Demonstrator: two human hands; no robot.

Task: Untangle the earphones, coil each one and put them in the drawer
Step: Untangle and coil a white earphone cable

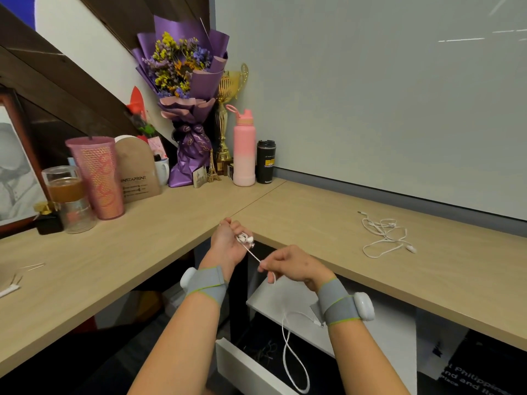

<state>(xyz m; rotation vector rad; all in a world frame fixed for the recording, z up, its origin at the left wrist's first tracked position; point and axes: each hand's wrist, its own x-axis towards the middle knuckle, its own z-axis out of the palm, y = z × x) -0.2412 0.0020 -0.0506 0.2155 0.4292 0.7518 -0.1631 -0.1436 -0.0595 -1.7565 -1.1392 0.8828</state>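
Observation:
My left hand point(228, 243) grips the earbud end of a white earphone point(245, 239), with the cord wound around its fingers. A taut length of cord runs down to my right hand point(291, 265), which pinches it. The slack cord point(293, 357) hangs below my right wrist in a long loop over the open white drawer point(242, 363). A second white earphone point(385, 235) lies loosely tangled on the desk to the right, apart from both hands.
An L-shaped wooden desk point(142, 252) wraps around me. At its back corner stand a purple bouquet point(185, 81), a trophy, a pink bottle point(244, 149), a black tumbler, cups and a framed picture. A grey partition rises behind the right desk.

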